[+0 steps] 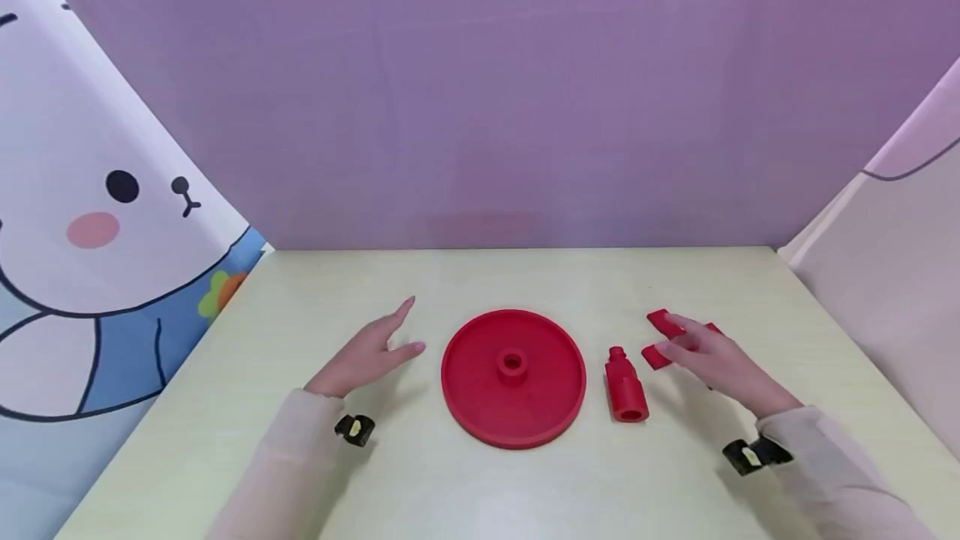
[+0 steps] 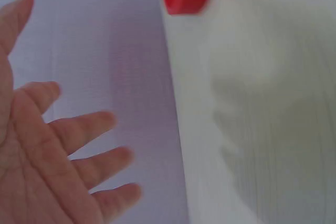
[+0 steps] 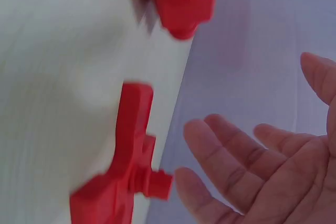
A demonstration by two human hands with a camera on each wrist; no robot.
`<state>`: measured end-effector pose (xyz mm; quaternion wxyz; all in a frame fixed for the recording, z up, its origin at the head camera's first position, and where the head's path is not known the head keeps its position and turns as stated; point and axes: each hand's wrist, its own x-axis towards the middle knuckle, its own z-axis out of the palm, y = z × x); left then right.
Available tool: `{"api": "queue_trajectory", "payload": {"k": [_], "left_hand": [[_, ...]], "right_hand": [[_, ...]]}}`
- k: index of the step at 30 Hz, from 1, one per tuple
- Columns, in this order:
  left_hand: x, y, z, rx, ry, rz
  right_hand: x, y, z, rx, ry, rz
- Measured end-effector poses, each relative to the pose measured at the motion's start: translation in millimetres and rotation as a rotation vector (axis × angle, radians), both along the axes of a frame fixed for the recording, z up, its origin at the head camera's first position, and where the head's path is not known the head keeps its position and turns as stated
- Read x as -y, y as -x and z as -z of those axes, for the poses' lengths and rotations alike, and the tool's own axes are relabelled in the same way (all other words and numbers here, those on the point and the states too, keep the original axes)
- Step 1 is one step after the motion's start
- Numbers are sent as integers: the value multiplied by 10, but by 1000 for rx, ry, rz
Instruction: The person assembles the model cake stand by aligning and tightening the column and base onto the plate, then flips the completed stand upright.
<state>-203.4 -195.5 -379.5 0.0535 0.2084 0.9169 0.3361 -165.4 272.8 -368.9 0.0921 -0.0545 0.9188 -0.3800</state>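
My left hand (image 1: 365, 357) hovers over the table left of a round red dish-like disc (image 1: 480, 407), its fingers spread and holding nothing. A short hollow hub (image 1: 512, 375) rises from the disc's middle. Right of it, a red bottle-shaped piece (image 1: 626, 386) with a narrow neck lies on the table. Above a red piece with several arms (image 1: 660, 322), my right hand (image 1: 720, 365) reaches in from the right and hides part of it. In the right wrist view the fingers (image 3: 231, 182) are loosely extended, beside the armed piece (image 3: 126, 145).
The pale table (image 1: 405, 473) meets a purple backdrop (image 1: 480, 107) at its far edge. A printed cartoon panel (image 1: 45, 148) stands on the left, and a pale panel (image 1: 900, 273) on the right. Black camera mounts (image 1: 355, 430) sit at both wrists.
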Motion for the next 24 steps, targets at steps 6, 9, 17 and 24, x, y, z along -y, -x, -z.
{"api": "queue_trajectory", "payload": {"k": [6, 9, 17, 24], "left_hand": [[-33, -33, -41, 266, -84, -52], [-61, -20, -38, 351, -108, -46], [-159, 2, 88, 541, -89, -52], [-218, -1, 148, 556, -105, -48]], "right_hand": [[88, -16, 71, 131, 125, -24], [107, -6, 100, 191, 149, -10], [139, -13, 163, 321, 139, 24], [199, -41, 223, 329, 111, 61]]}}
